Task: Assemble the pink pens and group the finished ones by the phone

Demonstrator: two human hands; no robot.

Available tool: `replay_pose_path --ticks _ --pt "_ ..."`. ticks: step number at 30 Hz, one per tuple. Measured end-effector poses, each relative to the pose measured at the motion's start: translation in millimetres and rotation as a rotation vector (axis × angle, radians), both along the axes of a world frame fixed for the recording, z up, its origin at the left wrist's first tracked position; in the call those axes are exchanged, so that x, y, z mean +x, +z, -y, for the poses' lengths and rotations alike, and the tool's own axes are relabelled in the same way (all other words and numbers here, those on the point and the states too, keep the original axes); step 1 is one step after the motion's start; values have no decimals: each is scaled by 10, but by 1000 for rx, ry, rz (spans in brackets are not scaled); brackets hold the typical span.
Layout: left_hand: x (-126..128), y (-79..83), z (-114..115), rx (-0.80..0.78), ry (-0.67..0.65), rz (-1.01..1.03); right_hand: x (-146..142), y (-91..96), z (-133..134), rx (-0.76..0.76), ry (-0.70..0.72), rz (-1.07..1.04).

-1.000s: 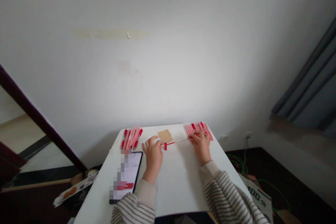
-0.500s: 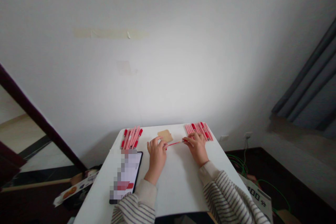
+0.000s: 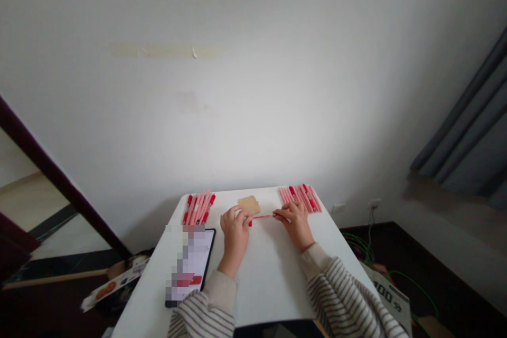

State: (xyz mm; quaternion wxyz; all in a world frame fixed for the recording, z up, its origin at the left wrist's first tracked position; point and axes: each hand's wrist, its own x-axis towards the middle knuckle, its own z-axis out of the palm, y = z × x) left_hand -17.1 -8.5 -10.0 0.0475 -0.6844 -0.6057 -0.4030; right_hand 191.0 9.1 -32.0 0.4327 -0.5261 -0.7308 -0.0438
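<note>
A thin red pen (image 3: pixel 262 216) lies level between my two hands over the white table (image 3: pixel 269 280). My left hand (image 3: pixel 234 233) pinches its left, capped end. My right hand (image 3: pixel 293 222) pinches its right end. Both hands have their fingers closed on it. Just behind the pen lies a small brown card (image 3: pixel 249 204). A row of red and pink pens (image 3: pixel 198 207) sits at the table's far left, and another row of pens (image 3: pixel 301 195) at the far right, close behind my right hand.
A tablet (image 3: pixel 190 264) with a lit screen lies on the table left of my left arm. A wall stands right behind the table. Green cables (image 3: pixel 356 245) and a printed bag (image 3: pixel 390 296) are on the dark floor to the right. A printed box (image 3: pixel 113 288) lies on the floor to the left.
My right hand has drawn left and nearer, away from the right row of pens. The gap between my hands has shrunk, and less of the pen shows between them.
</note>
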Motion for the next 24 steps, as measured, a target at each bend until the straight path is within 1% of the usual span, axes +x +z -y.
replay_pose_path --ticks 5,9,15,24 --pt "-1 17 6 -2 -18 33 14 -7 -9 3 -13 -28" --pt "-13 38 14 -32 2 43 30 -24 -25 8 -30 -41" --pt "-21 42 17 -37 4 25 25 -25 -23 8 -16 -30" --pt "-6 41 19 -41 30 -3 34 -38 -35 18 -33 -47"
